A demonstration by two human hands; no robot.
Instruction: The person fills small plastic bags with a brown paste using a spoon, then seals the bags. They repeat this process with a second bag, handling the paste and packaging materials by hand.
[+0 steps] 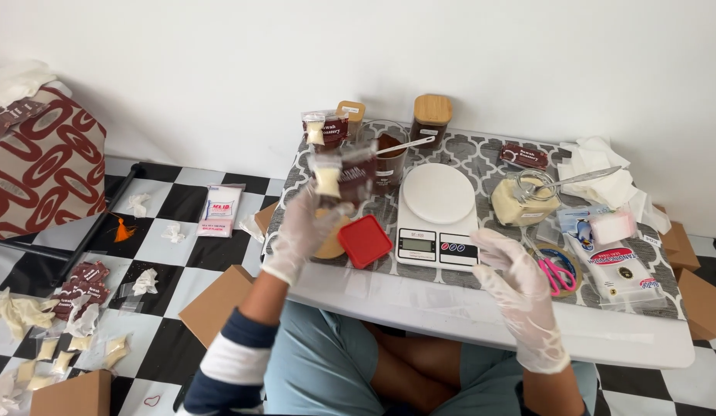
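My left hand, in a clear glove, is raised over the left part of the small white table and grips a small clear packet with a brown label and a cream powder pouch inside. A second, similar packet stands behind it near a wooden-lidded jar. Gloved too, my right hand hovers with fingers spread and nothing in it, just right of the white kitchen scale. A red lid lies left of the scale.
A brown-powder jar with a spoon, a dark jar with wooden lid, a cream-powder jar, pink scissors, tape roll and bags crowd the table. Filled packets, cardboard boxes and a patterned bag lie on the checkered floor.
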